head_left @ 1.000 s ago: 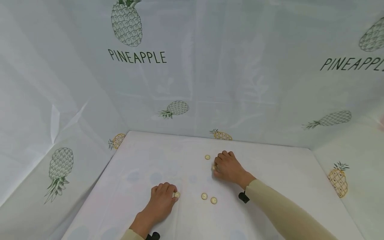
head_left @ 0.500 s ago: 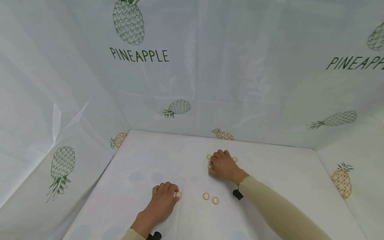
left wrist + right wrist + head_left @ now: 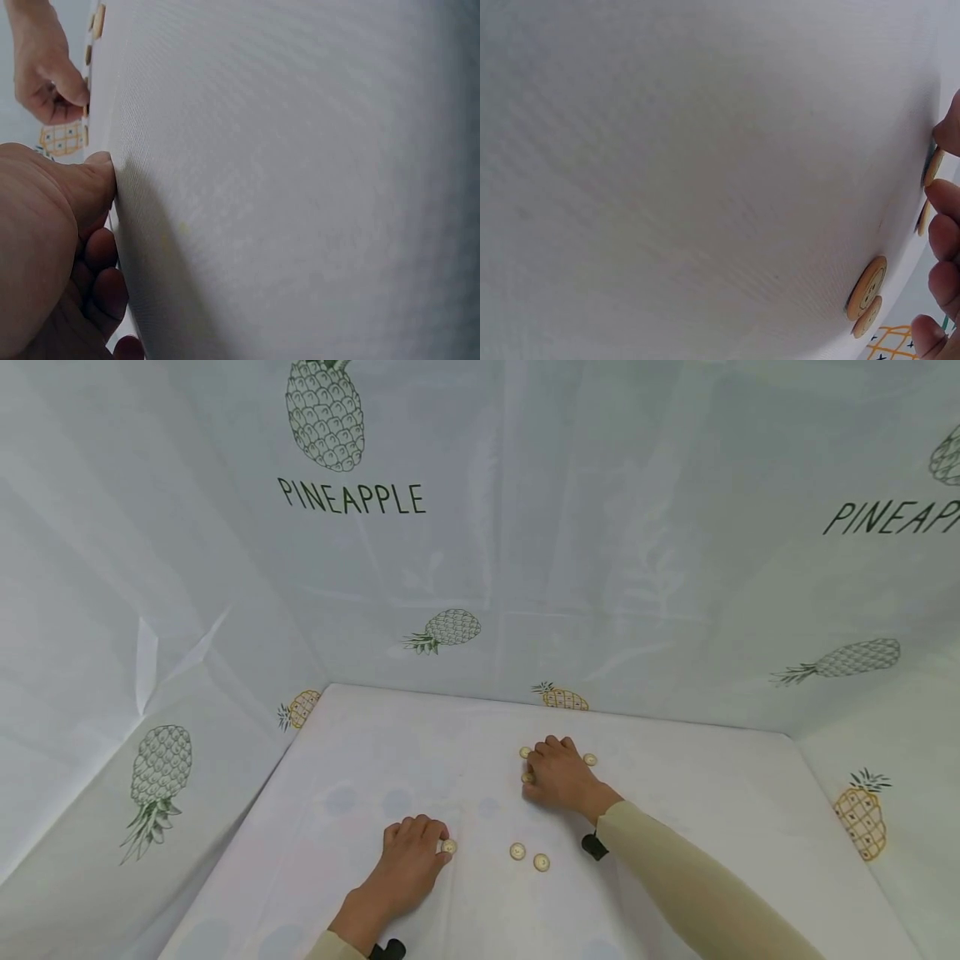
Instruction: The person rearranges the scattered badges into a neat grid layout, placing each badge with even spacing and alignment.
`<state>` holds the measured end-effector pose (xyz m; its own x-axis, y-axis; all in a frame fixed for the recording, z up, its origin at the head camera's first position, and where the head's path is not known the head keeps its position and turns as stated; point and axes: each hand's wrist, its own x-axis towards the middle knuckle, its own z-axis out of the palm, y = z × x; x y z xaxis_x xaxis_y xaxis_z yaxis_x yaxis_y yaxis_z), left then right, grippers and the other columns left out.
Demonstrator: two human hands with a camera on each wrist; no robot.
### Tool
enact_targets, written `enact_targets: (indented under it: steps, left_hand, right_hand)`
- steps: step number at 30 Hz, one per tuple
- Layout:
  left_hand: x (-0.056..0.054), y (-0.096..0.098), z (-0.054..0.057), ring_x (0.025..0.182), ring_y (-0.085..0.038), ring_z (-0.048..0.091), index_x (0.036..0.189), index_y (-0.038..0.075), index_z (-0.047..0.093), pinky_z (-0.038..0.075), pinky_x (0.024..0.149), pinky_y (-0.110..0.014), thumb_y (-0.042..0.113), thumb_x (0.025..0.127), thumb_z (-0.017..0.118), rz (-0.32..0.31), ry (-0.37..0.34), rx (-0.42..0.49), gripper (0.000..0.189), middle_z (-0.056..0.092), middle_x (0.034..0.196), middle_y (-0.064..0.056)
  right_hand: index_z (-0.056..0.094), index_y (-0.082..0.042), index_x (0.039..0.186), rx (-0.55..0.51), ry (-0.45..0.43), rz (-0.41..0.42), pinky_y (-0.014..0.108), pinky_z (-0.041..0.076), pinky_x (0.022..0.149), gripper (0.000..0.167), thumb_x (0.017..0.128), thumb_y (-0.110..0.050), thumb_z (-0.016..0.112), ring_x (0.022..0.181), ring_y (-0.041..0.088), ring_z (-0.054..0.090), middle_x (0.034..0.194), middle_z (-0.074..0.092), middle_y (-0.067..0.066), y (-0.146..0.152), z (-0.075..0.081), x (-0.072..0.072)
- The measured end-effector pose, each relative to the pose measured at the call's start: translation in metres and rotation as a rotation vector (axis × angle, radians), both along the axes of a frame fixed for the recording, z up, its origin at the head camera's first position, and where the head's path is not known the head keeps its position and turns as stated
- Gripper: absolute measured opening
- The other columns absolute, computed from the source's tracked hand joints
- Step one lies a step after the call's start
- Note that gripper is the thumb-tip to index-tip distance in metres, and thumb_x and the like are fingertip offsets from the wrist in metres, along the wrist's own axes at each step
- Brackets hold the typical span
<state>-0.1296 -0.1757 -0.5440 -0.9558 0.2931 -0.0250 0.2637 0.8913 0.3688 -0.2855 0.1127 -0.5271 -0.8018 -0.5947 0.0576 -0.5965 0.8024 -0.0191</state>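
My left hand [image 3: 408, 866] pinches a small round wooden disc [image 3: 448, 846] between thumb and index finger, low on the white tabletop. Farther back, my right hand [image 3: 561, 774] pinches another wooden disc [image 3: 528, 777] at its left side. The right wrist view shows that disc [image 3: 934, 166] between thumb and fingertip, against the cloth. Just behind it lies a third disc [image 3: 526, 752], and one more disc [image 3: 590, 760] sits right of the knuckles. In the left wrist view the left thumb [image 3: 94, 184] meets the cloth; its disc is hidden there.
Two loose discs, one left [image 3: 517, 852] and one right [image 3: 542, 862], lie side by side between the hands. White cloth covers the table [image 3: 675, 827]. A pineapple-printed curtain [image 3: 585, 568] closes off the back and both sides.
My right hand has shifted slightly left with its disc, uncovering a disc on its right. The left hand keeps its pinch in place. The head view has turned a little.
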Motion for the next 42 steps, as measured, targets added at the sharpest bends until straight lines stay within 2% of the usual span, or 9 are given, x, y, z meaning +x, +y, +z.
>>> enact_targets:
  steps: [15,22,32,37,42]
  left_hand:
    - [-0.002,0.006,0.003,0.105,-0.021,0.051,0.115,0.017,0.06,0.038,0.1,-0.058,0.027,0.1,0.075,-0.003,0.023,-0.005,0.023,0.057,0.112,0.001]
    - [-0.001,0.008,0.003,0.106,-0.021,0.051,0.115,0.017,0.06,0.037,0.101,-0.059,0.028,0.1,0.074,0.004,0.008,-0.002,0.023,0.057,0.113,0.001]
    - [0.0,0.008,0.003,0.107,-0.022,0.051,0.115,0.018,0.06,0.036,0.101,-0.06,0.028,0.101,0.073,-0.001,-0.001,0.016,0.022,0.057,0.116,0.0]
    - [0.001,0.005,0.001,0.11,-0.024,0.053,0.115,0.018,0.06,0.037,0.101,-0.061,0.029,0.1,0.073,0.008,0.002,0.013,0.023,0.058,0.117,-0.001]
    - [0.002,0.003,-0.002,0.107,-0.023,0.053,0.113,0.019,0.059,0.038,0.1,-0.061,0.028,0.1,0.074,0.015,0.011,0.019,0.022,0.059,0.115,-0.001]
  right_hand:
    - [0.069,-0.016,0.09,-0.013,0.011,-0.026,0.045,0.041,0.085,0.018,0.089,-0.033,0.068,0.085,0.021,0.045,0.088,0.06,-0.002,0.006,0.0,0.001]
    - [0.069,-0.015,0.09,-0.025,0.01,-0.034,0.045,0.041,0.085,0.018,0.089,-0.033,0.069,0.085,0.022,0.046,0.09,0.061,0.0,0.007,0.001,0.004]
    - [0.07,-0.012,0.098,-0.051,-0.001,-0.049,0.045,0.039,0.088,0.026,0.09,-0.037,0.069,0.09,0.022,0.046,0.097,0.063,0.002,0.009,0.002,0.011]
    - [0.068,-0.012,0.099,-0.085,0.03,-0.02,0.046,0.04,0.088,0.029,0.091,-0.04,0.072,0.091,0.023,0.047,0.097,0.062,0.002,0.01,0.002,0.015]
    - [0.069,-0.013,0.102,-0.089,0.107,0.008,0.045,0.042,0.09,0.031,0.092,-0.042,0.073,0.093,0.023,0.049,0.1,0.063,0.001,0.011,0.002,0.021]
